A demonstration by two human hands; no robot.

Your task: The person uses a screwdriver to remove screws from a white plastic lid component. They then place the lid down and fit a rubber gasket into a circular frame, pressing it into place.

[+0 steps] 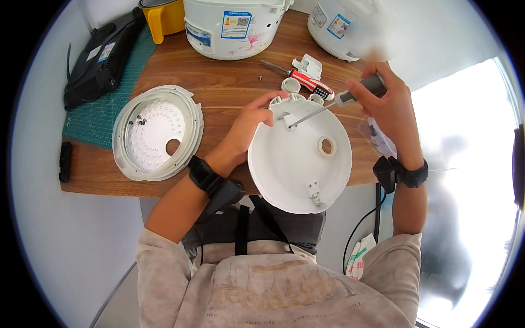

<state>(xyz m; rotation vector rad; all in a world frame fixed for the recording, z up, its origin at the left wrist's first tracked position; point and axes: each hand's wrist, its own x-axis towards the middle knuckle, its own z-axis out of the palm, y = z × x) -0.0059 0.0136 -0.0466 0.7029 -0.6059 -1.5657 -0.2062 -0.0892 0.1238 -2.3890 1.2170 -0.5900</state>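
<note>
My left hand (pixel 257 121) grips the upper left rim of a round white plastic lid (pixel 298 169), fingers closed on its edge. The lid is tilted with its hollow inner side up, over the table's front edge. A ring-shaped opening (pixel 327 146) sits right of its middle, and a small white bracket (pixel 314 190) near its lower rim. In my right hand (pixel 389 95) is a screwdriver (pixel 358 90) with a grey handle, held slantwise. Its tip rests at or just over a small white fitting (pixel 290 121) inside the lid, near my left fingers.
A round inner cover (pixel 188 147) lies left on the wooden table (pixel 219 82). Behind the lid are a red-handled screwdriver (pixel 311 83), a white plastic piece (pixel 309 65) and a tiny screw (pixel 260 78). Two white rice cookers (pixel 219 38) stand at the back, a black device (pixel 104 60) far left.
</note>
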